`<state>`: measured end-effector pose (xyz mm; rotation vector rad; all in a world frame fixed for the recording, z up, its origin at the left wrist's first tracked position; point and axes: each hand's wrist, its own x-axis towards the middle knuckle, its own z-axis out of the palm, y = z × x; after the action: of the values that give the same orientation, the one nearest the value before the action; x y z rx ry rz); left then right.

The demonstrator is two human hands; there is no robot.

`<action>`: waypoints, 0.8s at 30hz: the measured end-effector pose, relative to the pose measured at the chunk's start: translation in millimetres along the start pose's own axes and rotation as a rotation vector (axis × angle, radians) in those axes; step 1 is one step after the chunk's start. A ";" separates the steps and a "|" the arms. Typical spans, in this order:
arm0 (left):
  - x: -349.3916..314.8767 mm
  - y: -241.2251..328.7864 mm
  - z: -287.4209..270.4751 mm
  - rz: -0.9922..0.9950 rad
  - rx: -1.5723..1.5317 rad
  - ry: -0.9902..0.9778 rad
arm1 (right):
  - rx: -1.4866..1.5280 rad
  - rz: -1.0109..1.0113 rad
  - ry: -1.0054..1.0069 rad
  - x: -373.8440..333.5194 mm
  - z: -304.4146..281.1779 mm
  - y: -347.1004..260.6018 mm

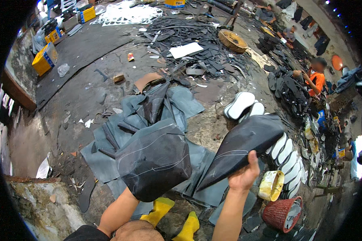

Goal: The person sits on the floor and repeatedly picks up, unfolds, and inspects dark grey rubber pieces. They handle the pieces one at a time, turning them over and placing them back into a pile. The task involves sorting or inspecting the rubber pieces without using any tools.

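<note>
In my right hand (245, 173) is a black sheet piece (245, 138), pointed at its lower left end and marked with pale curved lines. The thumb lies along its edge, and the other fingers are mostly behind it. A second black sheet (155, 160), broad and bent over, is held up at the end of my left forearm (118, 209). It covers my left hand and fingers. Beneath both pieces, grey-green sheets (102, 160) lie in a loose heap on the floor, with more folded black pieces (153, 102) on top.
White shoe soles (286, 154) line the right side, near a yellow container (271, 185) and a red basket (281, 215). Dark scraps (189, 38) pile up ahead beside a round wooden block (232, 41). My yellow-covered feet (159, 211) are below. A person in orange (317, 82) sits farther right.
</note>
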<state>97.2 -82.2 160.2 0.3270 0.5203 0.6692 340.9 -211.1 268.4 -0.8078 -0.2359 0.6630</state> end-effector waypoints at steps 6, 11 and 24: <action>-1.4 -10.5 4.7 -0.065 0.116 -0.008 | 0.074 0.118 -0.110 -22.0 -20.1 1.1; -6.7 -4.2 -0.8 -0.024 0.204 0.027 | 0.047 0.047 -0.117 -26.6 -31.4 5.4; -169.8 155.0 -94.2 0.729 0.481 0.705 | 0.121 0.158 -0.383 22.3 -78.1 -30.2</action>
<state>-145.6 -67.9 211.1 0.7579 1.2709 1.3847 406.1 -258.5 236.4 -0.5821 -0.4779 0.9720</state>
